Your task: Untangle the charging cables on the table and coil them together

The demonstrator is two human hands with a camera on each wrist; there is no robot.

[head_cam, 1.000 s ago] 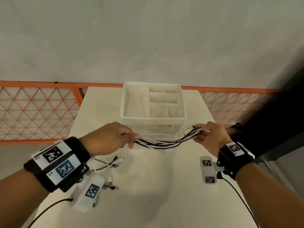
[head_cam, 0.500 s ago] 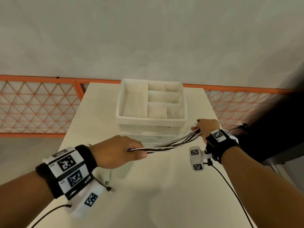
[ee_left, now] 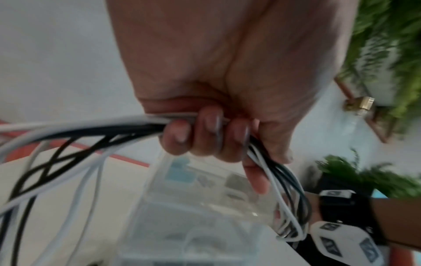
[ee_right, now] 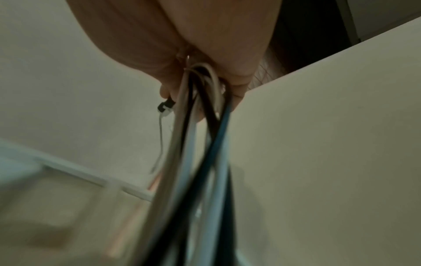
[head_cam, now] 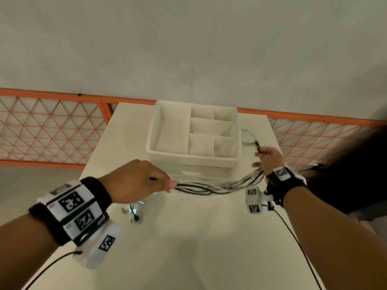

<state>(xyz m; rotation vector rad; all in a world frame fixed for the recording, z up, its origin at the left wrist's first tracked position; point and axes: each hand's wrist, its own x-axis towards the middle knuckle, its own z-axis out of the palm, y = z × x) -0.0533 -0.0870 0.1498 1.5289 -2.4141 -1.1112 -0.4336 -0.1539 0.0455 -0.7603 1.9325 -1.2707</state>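
A bundle of black and white charging cables point(head_cam: 211, 186) stretches in the air between my two hands, just in front of the white organizer box. My left hand point(head_cam: 138, 181) grips one end in its fist; the left wrist view shows its fingers point(ee_left: 205, 136) curled round the cables point(ee_left: 68, 136). Plug ends point(head_cam: 135, 214) hang below that hand over the table. My right hand point(head_cam: 267, 159) grips the other end beside the box's right corner, and a short loop of cable point(head_cam: 248, 138) sticks out past it. In the right wrist view the strands point(ee_right: 200, 144) run down from the closed fingers.
A white organizer box point(head_cam: 193, 156) with several empty compartments stands mid-table on a clear base. The cream table point(head_cam: 209, 248) is narrow, with edges close on both sides. An orange lattice fence point(head_cam: 52, 130) runs behind it. Thin black wires trail from both wrist cameras.
My right hand moved away from me and to the right, past the box's corner, drawing the bundle longer. My left hand stayed low in front of the box, with the plug ends now hanging under it.
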